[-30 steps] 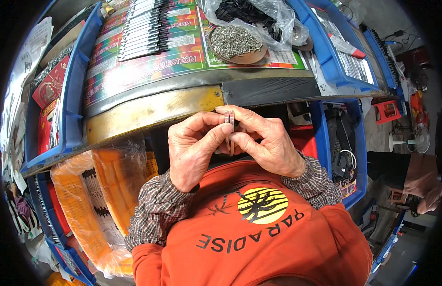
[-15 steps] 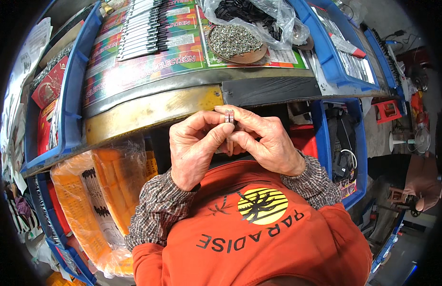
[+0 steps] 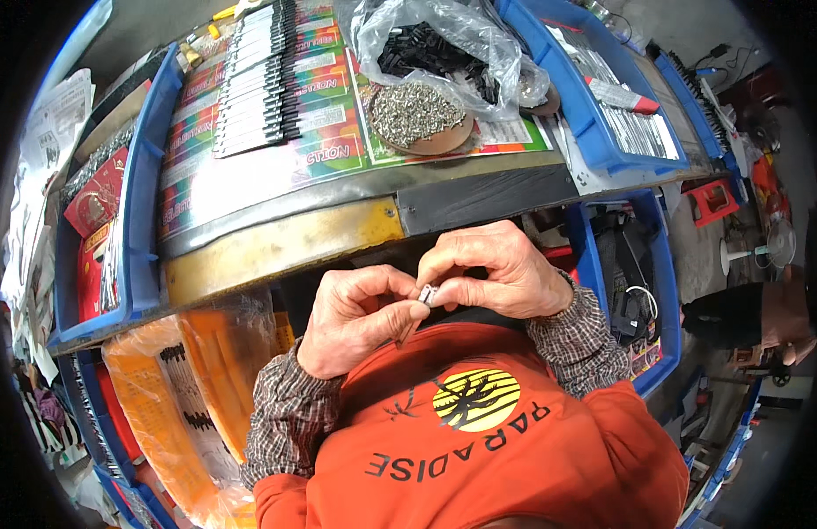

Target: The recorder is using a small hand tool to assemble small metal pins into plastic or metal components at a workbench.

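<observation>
In front of the bench edge, both hands meet at a small silvery metal piece [image 3: 427,295], tilted and mostly covered by fingers. My left hand [image 3: 351,317] pinches it between thumb and forefinger, and a thin strip shows below that thumb. From the other side, my right hand [image 3: 501,275] is closed, its thumb and fingertips at the piece's upper end. Too little shows to tell the exact kind. Beyond them on the bench lie a round dish [image 3: 452,141] heaped with tiny metal parts [image 3: 415,115] and a row of slim white-and-black pieces [image 3: 257,84].
A clear plastic bag [image 3: 373,40] holds black parts [image 3: 430,57]. Blue bins [image 3: 144,189] flank the bench top. Below it stand an orange plastic-lined crate [image 3: 144,388] at left and a blue bin [image 3: 662,291] at right. A person [image 3: 783,317] is at far right.
Both hands have dropped lower in the picture, and the right has turned outward. The metal piece has gone from upright to tilted. The bench also sits lower, as the view has shifted.
</observation>
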Demonstrator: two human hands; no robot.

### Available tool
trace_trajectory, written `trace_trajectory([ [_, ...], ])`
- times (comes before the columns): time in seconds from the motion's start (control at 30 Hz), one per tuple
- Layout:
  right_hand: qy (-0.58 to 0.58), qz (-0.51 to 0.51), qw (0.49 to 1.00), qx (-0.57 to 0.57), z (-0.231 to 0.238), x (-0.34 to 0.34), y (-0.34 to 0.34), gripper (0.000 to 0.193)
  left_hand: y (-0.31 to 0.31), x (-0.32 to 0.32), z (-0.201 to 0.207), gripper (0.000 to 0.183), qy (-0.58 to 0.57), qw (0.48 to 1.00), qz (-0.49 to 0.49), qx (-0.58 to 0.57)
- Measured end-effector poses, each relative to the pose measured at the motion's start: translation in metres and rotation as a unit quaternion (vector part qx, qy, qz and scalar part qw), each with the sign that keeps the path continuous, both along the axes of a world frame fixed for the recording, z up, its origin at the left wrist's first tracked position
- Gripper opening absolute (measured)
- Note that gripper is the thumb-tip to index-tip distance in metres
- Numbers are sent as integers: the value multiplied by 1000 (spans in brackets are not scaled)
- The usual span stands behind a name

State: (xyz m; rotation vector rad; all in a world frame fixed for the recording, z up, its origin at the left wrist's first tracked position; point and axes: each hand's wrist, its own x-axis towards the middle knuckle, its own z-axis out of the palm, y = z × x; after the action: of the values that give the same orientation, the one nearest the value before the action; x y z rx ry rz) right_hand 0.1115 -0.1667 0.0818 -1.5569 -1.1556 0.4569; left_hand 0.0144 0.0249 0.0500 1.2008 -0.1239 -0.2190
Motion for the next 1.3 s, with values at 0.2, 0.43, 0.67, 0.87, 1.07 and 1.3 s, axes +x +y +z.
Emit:
trace_trajectory([
  [0.2, 61, -43, 997, 22, -3, 1, -3, 11, -11, 2, 10, 10, -60, 986, 119, 100],
  [0.43, 87, -106, 986, 94, -13, 2, 4, 14, -25, 8, 4, 16, -198, 894, 245, 319],
  [0.67, 131, -136, 975, 121, -16, 3, 12, 14, -25, 17, 6, 16, -258, 846, 286, 367],
  [0.87, 130, -126, 979, 89, -8, 13, 13, 14, -18, 24, 10, 18, -281, 820, 297, 401],
  [1.07, -97, -110, 989, -11, 24, 53, 17, 9, -5, 24, 10, 20, -275, 805, 286, 441],
  [1.3, -389, -223, 892, -64, 28, 132, 48, 12, 4, 23, 5, 16, -266, 813, 293, 428],
])
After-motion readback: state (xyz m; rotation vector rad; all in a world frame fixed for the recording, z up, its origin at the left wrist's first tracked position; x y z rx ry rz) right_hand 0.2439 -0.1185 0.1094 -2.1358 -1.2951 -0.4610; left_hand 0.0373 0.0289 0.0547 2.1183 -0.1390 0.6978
